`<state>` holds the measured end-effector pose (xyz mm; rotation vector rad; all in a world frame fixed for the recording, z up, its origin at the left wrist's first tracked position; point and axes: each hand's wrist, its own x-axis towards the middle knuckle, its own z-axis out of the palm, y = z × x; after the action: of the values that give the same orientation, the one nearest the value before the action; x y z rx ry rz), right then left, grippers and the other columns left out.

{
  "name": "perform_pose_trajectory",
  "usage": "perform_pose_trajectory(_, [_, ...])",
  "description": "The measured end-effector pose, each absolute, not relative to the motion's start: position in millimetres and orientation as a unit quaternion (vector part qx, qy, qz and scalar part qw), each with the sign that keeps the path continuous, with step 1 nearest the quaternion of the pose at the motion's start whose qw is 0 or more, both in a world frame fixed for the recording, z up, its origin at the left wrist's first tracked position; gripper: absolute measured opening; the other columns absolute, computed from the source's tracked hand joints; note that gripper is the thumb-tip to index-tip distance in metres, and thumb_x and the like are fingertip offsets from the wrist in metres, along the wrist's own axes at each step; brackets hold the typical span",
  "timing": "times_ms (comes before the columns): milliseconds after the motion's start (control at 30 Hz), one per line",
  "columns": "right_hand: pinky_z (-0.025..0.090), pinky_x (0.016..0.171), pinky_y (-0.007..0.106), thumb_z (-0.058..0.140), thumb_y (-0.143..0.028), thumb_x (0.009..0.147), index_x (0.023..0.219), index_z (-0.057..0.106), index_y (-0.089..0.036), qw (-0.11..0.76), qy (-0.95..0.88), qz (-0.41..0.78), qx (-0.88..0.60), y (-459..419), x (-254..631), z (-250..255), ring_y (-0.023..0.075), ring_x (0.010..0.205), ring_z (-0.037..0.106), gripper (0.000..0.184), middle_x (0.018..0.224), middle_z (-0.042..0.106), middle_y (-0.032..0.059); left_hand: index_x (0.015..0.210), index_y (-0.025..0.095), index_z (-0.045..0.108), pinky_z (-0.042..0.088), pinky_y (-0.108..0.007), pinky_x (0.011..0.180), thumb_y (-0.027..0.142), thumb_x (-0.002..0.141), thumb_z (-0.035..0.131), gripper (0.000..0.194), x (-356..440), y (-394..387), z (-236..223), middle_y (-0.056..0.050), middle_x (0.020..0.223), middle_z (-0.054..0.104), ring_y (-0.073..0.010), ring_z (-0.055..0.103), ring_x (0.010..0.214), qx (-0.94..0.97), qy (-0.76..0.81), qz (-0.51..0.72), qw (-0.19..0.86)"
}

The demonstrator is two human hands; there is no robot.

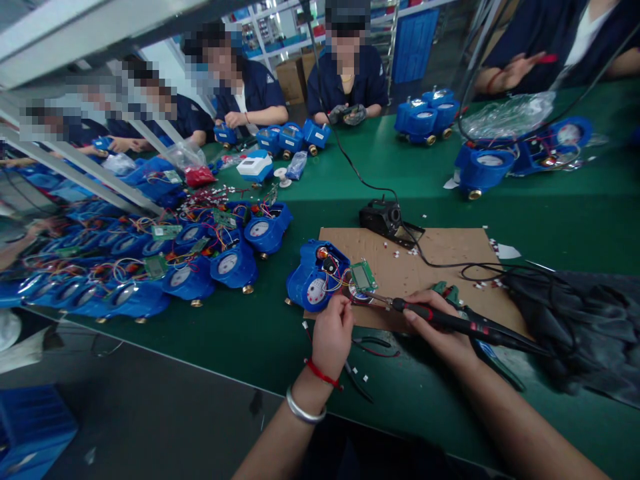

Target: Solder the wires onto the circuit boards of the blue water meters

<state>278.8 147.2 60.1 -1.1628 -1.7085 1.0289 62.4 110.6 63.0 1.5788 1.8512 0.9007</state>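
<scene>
Right hand grips the soldering iron, slanting right from the circuit board, left hand nearer it, pinched, contents unclear!

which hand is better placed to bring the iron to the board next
Probably the right hand: it holds the iron, tip close to the board. The left hand is pinched beside the meter.

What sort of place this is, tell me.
Probably a meter-assembly workshop: partly open blue meters crowd the green table, the right hand holds what looks like a soldering iron, and co-workers line the far side.
</scene>
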Motion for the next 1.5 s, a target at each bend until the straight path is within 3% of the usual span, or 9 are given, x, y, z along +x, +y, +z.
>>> perform_pose_trajectory(400, [0.046, 0.075, 0.031, 0.063, -0.030, 0.082, 0.095, 0.059, -0.025, 0.408, -0.666, 0.416, -0.465, 146, 280, 58, 0.0184, 0.084, 0.059, 0.015, 0.092, 0.062, 0.0023, 0.092, 0.019, 0.049, 0.040, -0.024, 0.064, 0.024, 0.093, 0.038, 0.012, 65, 105, 73, 0.000, 0.070, 0.056, -0.0133, 0.056, 0.067, 0.573, 0.680, 0.354, 0.292])
perform_pose_trajectory(667, [0.043, 0.055, 0.025, 0.062, -0.031, 0.081, 0.094, 0.057, -0.024, 0.581, -0.455, 0.509, -0.442, 157, 287, 71, 0.0126, 0.056, 0.054, 0.016, 0.067, 0.059, -0.0017, 0.099, 0.020, 0.051, 0.037, -0.021, 0.048, 0.035, 0.093, 0.039, 0.020, 37, 74, 97, 0.004, 0.066, 0.055, -0.0092, 0.048, 0.048, 0.506, 0.708, 0.359, 0.339])
perform_pose_trajectory(767, [0.041, 0.049, 0.022, 0.065, -0.030, 0.078, 0.092, 0.058, -0.023, 0.630, -0.407, 0.510, -0.420, 176, 302, 86, 0.0118, 0.057, 0.055, 0.017, 0.069, 0.060, -0.0006, 0.102, 0.020, 0.053, 0.041, -0.022, 0.050, 0.038, 0.092, 0.040, 0.024, 4, 61, 99, 0.002, 0.069, 0.058, -0.0111, 0.053, 0.053, 0.522, 0.732, 0.325, 0.294])
perform_pose_trajectory(867, [0.041, 0.049, 0.021, 0.067, -0.028, 0.075, 0.089, 0.059, -0.021, 0.656, -0.410, 0.462, -0.434, 205, 323, 98, 0.0116, 0.058, 0.055, 0.018, 0.069, 0.060, -0.0002, 0.100, 0.021, 0.057, 0.047, -0.027, 0.063, 0.036, 0.091, 0.041, 0.024, -28, 54, 95, -0.003, 0.083, 0.064, -0.0165, 0.062, 0.071, 0.574, 0.750, 0.265, 0.195])
perform_pose_trajectory(967, [0.042, 0.050, 0.022, 0.066, -0.031, 0.077, 0.087, 0.061, -0.021, 0.640, -0.435, 0.399, -0.491, 238, 342, 102, 0.0110, 0.056, 0.054, 0.015, 0.066, 0.059, -0.0001, 0.100, 0.020, 0.059, 0.048, -0.032, 0.074, 0.033, 0.092, 0.040, 0.024, -47, 55, 89, -0.006, 0.097, 0.065, -0.0206, 0.063, 0.085, 0.623, 0.746, 0.217, 0.092])
perform_pose_trajectory(1100, [0.044, 0.049, 0.023, 0.066, -0.037, 0.076, 0.086, 0.062, -0.021, 0.598, -0.462, 0.396, -0.521, 266, 344, 99, 0.0109, 0.053, 0.054, 0.019, 0.064, 0.060, -0.0004, 0.103, 0.017, 0.057, 0.048, -0.036, 0.078, 0.027, 0.093, 0.037, 0.025, -55, 71, 90, -0.009, 0.097, 0.063, -0.0230, 0.061, 0.089, 0.660, 0.725, 0.196, 0.007])
perform_pose_trajectory(1300, [0.049, 0.058, 0.025, 0.069, -0.036, 0.074, 0.092, 0.063, -0.020, 0.558, -0.464, 0.486, -0.488, 274, 320, 107, 0.0120, 0.059, 0.060, 0.025, 0.070, 0.065, 0.0021, 0.102, 0.015, 0.059, 0.048, -0.042, 0.084, 0.012, 0.089, 0.033, 0.029, -64, 100, 85, -0.011, 0.099, 0.060, -0.0252, 0.057, 0.094, 0.671, 0.708, 0.212, -0.057])
perform_pose_trajectory(1500, [0.047, 0.055, 0.026, 0.072, -0.017, 0.070, 0.082, 0.069, -0.015, 0.541, -0.438, 0.522, -0.493, 301, 366, 127, 0.0123, 0.059, 0.064, 0.013, 0.066, 0.065, 0.0071, 0.103, 0.015, 0.058, 0.050, -0.043, 0.086, 0.007, 0.086, 0.036, 0.029, -69, 101, 76, -0.012, 0.102, 0.058, -0.0240, 0.057, 0.096, 0.646, 0.726, 0.226, -0.064])
